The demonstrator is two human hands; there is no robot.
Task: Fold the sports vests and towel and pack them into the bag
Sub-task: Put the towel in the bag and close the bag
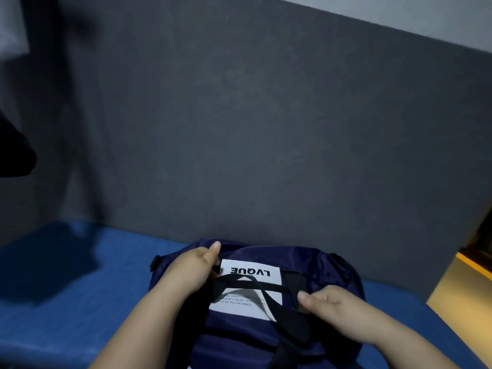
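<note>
A navy blue bag (239, 334) with a white printed label (250, 275) and black straps (239, 284) lies on the blue surface in front of me. My left hand (189, 272) grips the bag's upper left side beside the label, thumb pointing up. My right hand (327, 302) pinches the bag's black strap and fabric at the right of the label. No vests or towel are visible; the bag's inside is hidden.
The blue surface (66, 302) stretches left and right of the bag. A tall dark grey panel (239, 129) rises just behind the bag. A dark object (13, 145) hangs at the far left edge. A wooden edge (458, 278) shows at right.
</note>
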